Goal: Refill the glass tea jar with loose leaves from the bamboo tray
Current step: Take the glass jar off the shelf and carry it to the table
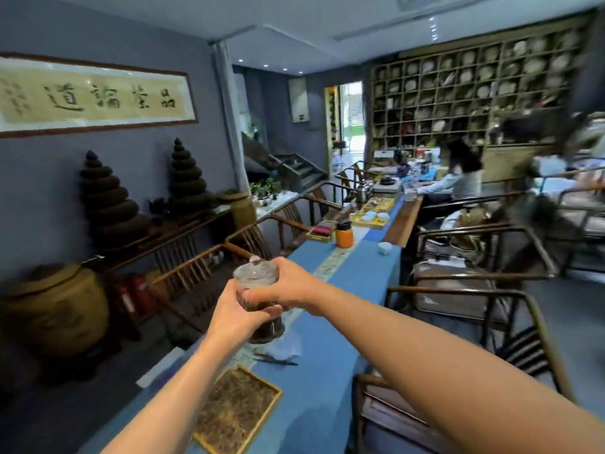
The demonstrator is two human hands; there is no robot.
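Observation:
The glass tea jar [257, 276] has its knobbed glass lid on and dark leaves in its lower half. It is held up above the blue-clothed table [353, 290]. My left hand [235, 317] wraps the jar's lower body from the left. My right hand [288, 288] grips its upper part just under the lid from the right. The bamboo tray [237, 411], square and covered with loose brown leaves, lies on the table near the front edge, below my left forearm.
Dark tongs [278, 360] and white paper [288, 347] lie beyond the tray. Farther along stand an orange jar [344, 235], a white cup [385, 248] and tea trays [370, 217]. Wooden chairs [474, 290] line both sides. A person [461, 178] sits at the far end.

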